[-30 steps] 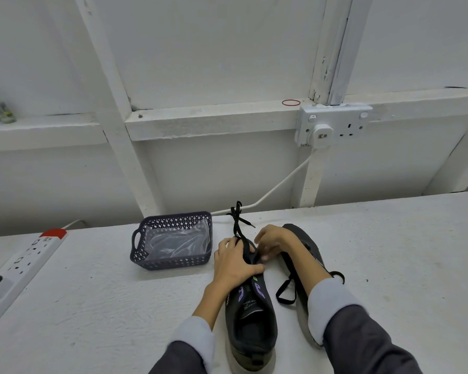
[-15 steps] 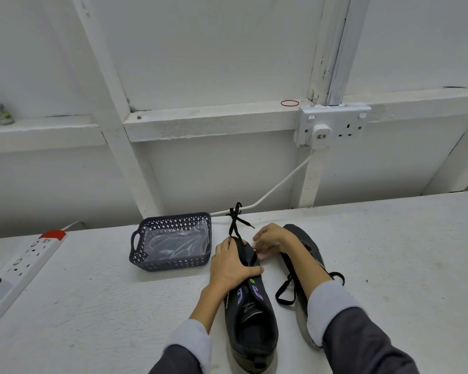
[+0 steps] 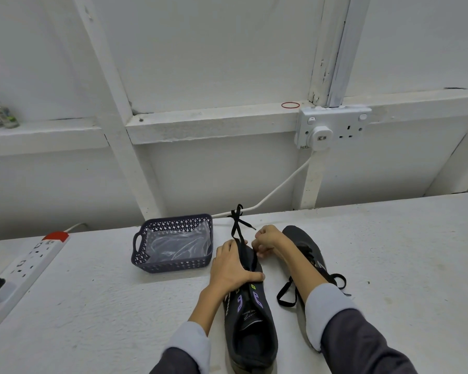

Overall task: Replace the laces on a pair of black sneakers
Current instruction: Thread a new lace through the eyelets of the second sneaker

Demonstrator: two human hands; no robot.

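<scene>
Sneaker (image 3: 250, 314) lies just right of the basket (image 3: 146, 263); left hand (image 3: 234, 268) grips its front, right hand (image 3: 270, 240) pinches the black lace (image 3: 237, 228) at its toe. Farther right lies the second sneaker (image 3: 305, 244).

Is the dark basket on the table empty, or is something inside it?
Not empty: the basket holds a crumpled clear plastic bag; its contents cannot be told.

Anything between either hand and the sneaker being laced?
Nothing visible. The left hand grips the black purple-marked sneaker across its front; the right hand curls at its toe end, beside the flat black lace. The dark perforated plastic basket sits apart, leftward.
</scene>
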